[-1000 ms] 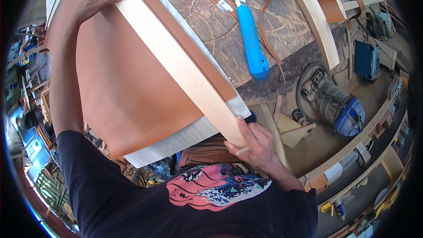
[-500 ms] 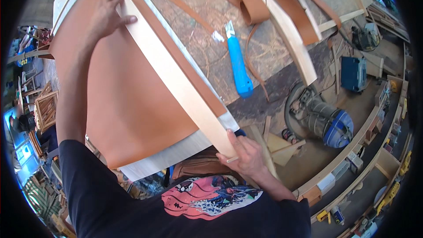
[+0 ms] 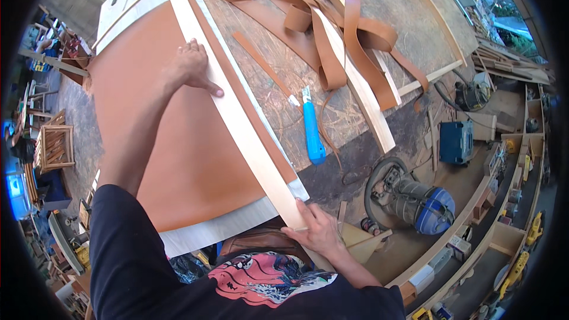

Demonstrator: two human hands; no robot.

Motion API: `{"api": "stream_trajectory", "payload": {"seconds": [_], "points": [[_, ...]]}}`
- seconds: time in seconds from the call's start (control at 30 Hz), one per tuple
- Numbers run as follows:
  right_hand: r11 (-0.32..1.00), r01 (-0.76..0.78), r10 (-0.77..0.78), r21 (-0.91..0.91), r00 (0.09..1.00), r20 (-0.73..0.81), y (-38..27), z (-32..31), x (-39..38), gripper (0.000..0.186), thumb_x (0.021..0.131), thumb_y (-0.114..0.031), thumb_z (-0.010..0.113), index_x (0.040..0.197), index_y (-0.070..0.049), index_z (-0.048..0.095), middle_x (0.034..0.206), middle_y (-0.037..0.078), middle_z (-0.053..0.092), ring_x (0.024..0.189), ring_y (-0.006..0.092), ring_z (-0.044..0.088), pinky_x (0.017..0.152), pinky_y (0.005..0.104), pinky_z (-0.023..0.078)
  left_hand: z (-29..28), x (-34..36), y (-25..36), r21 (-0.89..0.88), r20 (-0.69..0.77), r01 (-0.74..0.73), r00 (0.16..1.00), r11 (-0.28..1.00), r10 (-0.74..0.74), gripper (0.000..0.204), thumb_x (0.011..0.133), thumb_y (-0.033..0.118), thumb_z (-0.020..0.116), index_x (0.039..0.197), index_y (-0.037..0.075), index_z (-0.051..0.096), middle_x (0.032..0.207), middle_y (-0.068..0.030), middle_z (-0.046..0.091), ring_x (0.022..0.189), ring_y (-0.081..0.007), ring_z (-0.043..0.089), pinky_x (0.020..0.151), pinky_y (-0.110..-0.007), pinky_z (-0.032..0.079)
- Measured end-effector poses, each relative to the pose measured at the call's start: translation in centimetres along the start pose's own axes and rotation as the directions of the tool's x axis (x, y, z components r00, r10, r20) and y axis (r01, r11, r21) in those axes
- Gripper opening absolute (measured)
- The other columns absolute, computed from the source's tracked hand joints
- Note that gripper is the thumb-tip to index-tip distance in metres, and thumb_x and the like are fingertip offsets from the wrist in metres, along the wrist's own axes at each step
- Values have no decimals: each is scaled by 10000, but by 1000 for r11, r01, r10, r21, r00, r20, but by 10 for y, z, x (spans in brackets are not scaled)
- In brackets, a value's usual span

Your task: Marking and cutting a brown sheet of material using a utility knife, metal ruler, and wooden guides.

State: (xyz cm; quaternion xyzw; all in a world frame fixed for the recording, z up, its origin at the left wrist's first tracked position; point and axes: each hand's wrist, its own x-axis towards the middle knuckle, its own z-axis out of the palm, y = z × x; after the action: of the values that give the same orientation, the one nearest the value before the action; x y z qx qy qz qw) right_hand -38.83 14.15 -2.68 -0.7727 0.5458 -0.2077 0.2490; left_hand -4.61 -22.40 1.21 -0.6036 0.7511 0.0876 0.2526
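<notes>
A long pale wooden strip (image 3: 243, 136) lies lengthwise over a brown leather-like sheet (image 3: 142, 118), near the sheet's right edge. My left hand (image 3: 192, 68) presses on the strip's far half, fingers stretched out and thumb spread onto the wood. At the strip's near end, my right hand (image 3: 320, 228) grips it, thumb on one side and fingers at the other. Under the sheet is a pale grey wood-grain board (image 3: 219, 225), showing along the front and right edges. To the right of the board lies a blue utility knife (image 3: 312, 130) with its blade end pointing away.
Curled brown strips (image 3: 332, 59) and wooden battens (image 3: 361, 101) lie on the worn workbench (image 3: 267, 41), near a narrow offcut (image 3: 261, 62). Beyond its right edge stand a blue-ended shop vacuum (image 3: 421, 201), a teal case (image 3: 456, 143) and a curved shelf (image 3: 474, 225) of tools.
My view has shifted, showing more of the far bench. My left hand's fingers now lie flatter on the strip. A small pale stick seen by my right hand no longer shows.
</notes>
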Motion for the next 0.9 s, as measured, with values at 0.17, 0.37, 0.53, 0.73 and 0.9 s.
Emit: {"api": "stream_trajectory", "payload": {"seconds": [0.17,0.37,0.53,0.73,0.9], "points": [[998,-63,63,-8,998,23,5,-55,64,772,801,-479,843,1427,-108,586,1080,155,565,858,342,673,681,468,563,3,-6,-9,20,46,32,998,999,-33,1600,492,812,877,1475,-275,233,1581,-456,227,1521,-526,239,1266,-538,240],[980,-185,151,-68,926,-346,85,-108,264,697,929,-319,707,1483,21,456,1263,306,545,1197,513,563,989,554,478,-4,-7,6,-51,54,-10,998,999,13,1591,501,776,897,1490,-265,210,1596,-447,201,1533,-530,197,1273,-554,209],[880,-136,-186,-456,784,-592,53,-121,331,589,893,-242,725,1395,-2,531,1159,263,576,1116,451,590,923,556,481,-1,-9,3,-46,70,-13,997,999,16,1583,465,736,933,1497,-242,238,1606,-434,197,1536,-522,198,1269,-553,224],[943,-222,150,-247,948,-281,15,-52,202,539,872,-246,752,1335,-39,570,1105,207,565,1056,424,595,819,536,515,-5,-4,0,-28,67,11,998,1000,-9,1577,467,724,936,1498,-238,229,1602,-438,197,1527,-533,208,1273,-533,229],[905,-386,350,-180,915,-200,9,-20,146,535,886,-237,738,1342,-25,557,1151,213,531,1049,424,592,836,530,519,3,-4,-10,-51,-5,-28,1000,998,28,1559,467,735,928,1478,-238,249,1591,-448,201,1516,-547,219,1269,-531,238]]}}
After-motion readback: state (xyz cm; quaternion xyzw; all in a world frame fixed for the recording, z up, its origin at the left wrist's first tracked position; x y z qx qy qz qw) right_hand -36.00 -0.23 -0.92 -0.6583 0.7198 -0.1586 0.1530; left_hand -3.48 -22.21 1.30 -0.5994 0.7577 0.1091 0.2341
